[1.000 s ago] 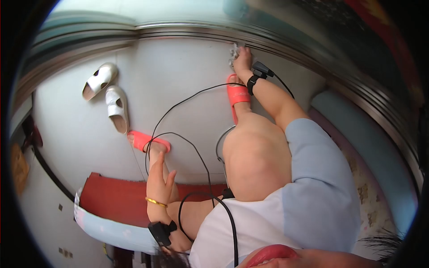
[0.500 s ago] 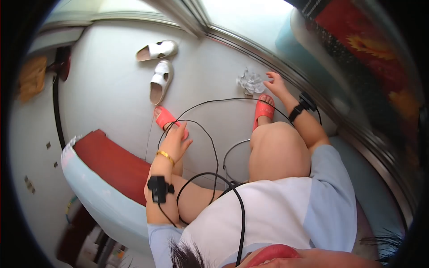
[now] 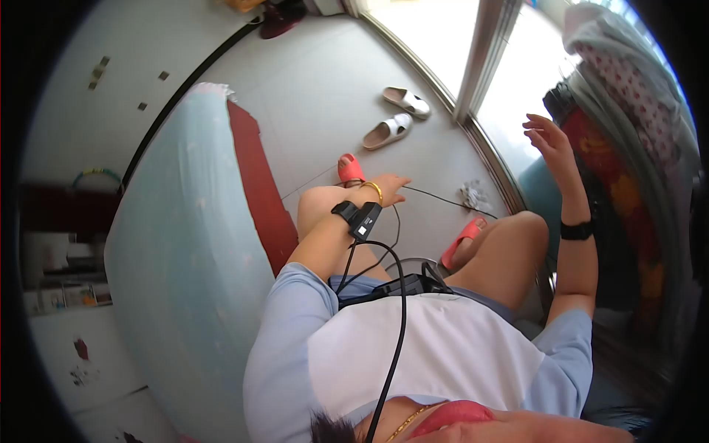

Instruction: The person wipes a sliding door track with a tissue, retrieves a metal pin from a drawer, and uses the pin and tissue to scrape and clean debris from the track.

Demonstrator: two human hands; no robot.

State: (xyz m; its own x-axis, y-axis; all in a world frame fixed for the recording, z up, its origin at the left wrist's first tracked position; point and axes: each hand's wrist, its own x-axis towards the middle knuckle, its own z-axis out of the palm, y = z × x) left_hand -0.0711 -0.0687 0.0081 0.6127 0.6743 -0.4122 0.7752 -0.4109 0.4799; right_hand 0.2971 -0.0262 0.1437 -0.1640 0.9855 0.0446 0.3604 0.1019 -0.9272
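Note:
My left hand is open over my left knee, fingers spread and nothing in it, with a gold bangle and a black strapped device at the wrist. Raised at the right, my right hand has its fingers apart and slightly bent, and holds nothing. It is in front of the glass door, near the hanging cloths. A crumpled whitish bundle lies on the floor by the door track, beyond my right foot in its red slipper. The other red slipper is on my left foot.
Two white shoes stand on the floor near the door frame. A bed with a pale blue cover and a red side panel is at the left. Black cables run across my body and legs.
The view has swung, bringing more of the bed and the hanging cloths into sight. My right hand has moved away from the whitish bundle on the floor and risen. My left hand remains near my knee.

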